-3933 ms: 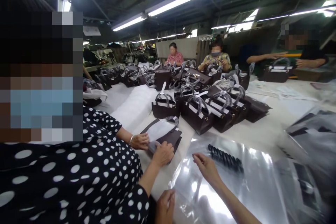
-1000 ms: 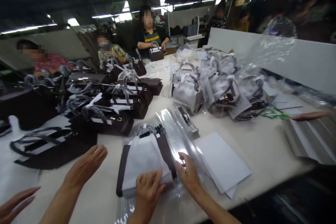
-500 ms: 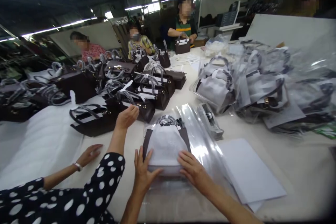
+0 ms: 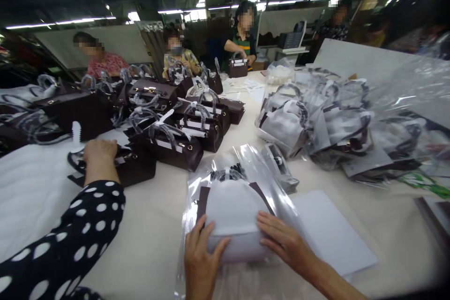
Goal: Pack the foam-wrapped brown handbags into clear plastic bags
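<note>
My left hand (image 4: pixel 201 261) and right hand (image 4: pixel 285 243) lie flat, fingers spread, gripping nothing, on the tissue-wrapped handbag (image 4: pixel 234 218) inside its slippery plastic sleeve (image 4: pixel 197 187); soft, light, best held by its sides.

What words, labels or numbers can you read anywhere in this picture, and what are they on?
No text can be read.
The green marks on the plastic bag at the right edge: too blurred to read.
The wrapped handbag under the left hand and right hand: no lettering shows.
The white sheets: blank.

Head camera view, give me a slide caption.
Both hands press a paper-wrapped handbag inside a clear plastic bag.
</note>
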Demonstrator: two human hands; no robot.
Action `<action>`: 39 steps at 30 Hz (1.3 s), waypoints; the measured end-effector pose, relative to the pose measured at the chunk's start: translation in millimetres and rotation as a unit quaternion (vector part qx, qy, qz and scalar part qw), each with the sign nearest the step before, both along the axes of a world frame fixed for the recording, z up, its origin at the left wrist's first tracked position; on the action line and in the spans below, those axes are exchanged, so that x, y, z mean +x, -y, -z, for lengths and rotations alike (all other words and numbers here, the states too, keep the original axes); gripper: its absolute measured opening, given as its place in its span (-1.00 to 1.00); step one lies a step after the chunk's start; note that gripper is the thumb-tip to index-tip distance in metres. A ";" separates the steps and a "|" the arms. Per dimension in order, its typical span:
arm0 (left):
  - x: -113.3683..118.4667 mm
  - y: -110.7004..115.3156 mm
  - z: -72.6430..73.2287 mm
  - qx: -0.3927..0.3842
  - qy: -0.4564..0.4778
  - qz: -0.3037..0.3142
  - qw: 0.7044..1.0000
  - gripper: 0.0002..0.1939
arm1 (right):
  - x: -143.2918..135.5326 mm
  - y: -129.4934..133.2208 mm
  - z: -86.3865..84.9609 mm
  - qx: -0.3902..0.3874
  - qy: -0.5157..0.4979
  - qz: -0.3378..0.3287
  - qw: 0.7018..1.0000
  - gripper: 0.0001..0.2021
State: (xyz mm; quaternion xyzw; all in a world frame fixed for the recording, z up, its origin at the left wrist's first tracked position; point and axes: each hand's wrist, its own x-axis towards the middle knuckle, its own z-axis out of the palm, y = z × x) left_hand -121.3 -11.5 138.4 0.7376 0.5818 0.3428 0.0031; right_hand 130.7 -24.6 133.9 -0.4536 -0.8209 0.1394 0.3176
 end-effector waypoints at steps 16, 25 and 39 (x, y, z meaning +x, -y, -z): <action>74.1 -16.1 -3.1 -0.123 -0.240 0.274 0.923 -0.07 | 3.5 19.3 15.6 -0.006 -0.032 0.004 0.999 -0.74; 70.1 -13.4 6.9 -0.196 -0.178 0.301 0.916 -0.20 | 4.8 -141.3 -67.5 -0.176 0.117 -0.162 0.964 -0.56; 62.7 -15.5 11.8 -0.211 -0.126 0.320 0.915 -0.19 | -62.7 -246.2 -43.0 -0.362 0.315 -0.266 0.836 -0.77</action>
